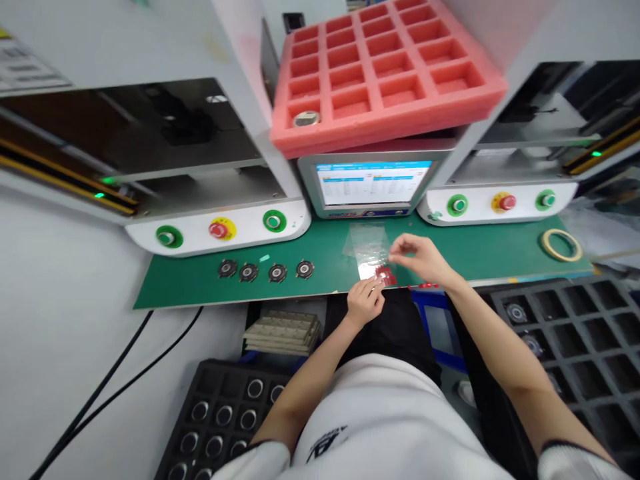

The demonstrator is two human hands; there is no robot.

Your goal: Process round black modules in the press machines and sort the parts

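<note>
My left hand rests at the near edge of the green mat, its fingers pressed on the near end of a clear plastic sheet that carries small red stickers. My right hand hovers just right of the sheet, with thumb and forefinger pinched together over the red stickers. What the pinch holds is too small to make out. Several round black parts lie in a row on the mat to the left.
A pink foam tray with one metal disc sits atop a monitor. Two machines with green and red buttons flank it. A tape roll lies at the mat's right. Black trays of ring parts stand below left and right.
</note>
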